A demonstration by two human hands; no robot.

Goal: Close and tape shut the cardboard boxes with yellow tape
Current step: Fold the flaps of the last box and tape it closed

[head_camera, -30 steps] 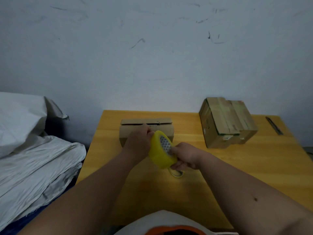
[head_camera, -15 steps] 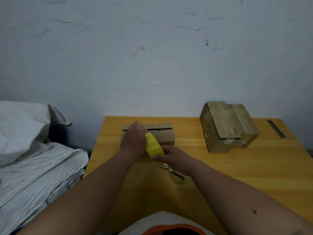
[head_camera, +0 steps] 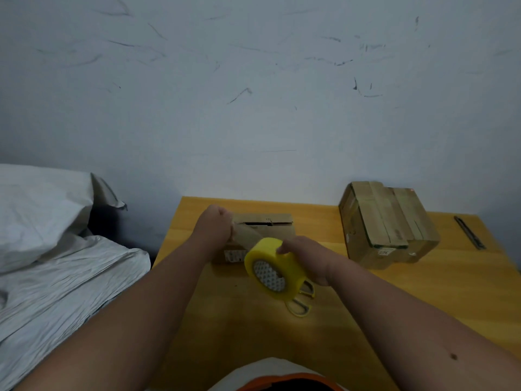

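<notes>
A small cardboard box (head_camera: 270, 225) sits at the back left of the wooden table (head_camera: 423, 292), its top flaps nearly closed with a dark gap showing. My left hand (head_camera: 215, 225) pinches the free end of the tape at the box's left top edge. A stretch of tape (head_camera: 248, 235) runs from there to the yellow tape roll (head_camera: 272, 268), which my right hand (head_camera: 303, 258) grips in front of the box, above the table. A second cardboard box (head_camera: 386, 222), wrapped in tape strips, stands at the back right.
Yellow-handled scissors (head_camera: 300, 304) lie on the table under the roll. A dark utility knife (head_camera: 469, 232) lies near the table's back right edge. White bedding (head_camera: 56, 249) fills the left side. A scuffed wall stands behind the table.
My right hand has pulled the roll back toward me and to the right, drawing out a length of tape. My left hand stayed at the box's left edge.
</notes>
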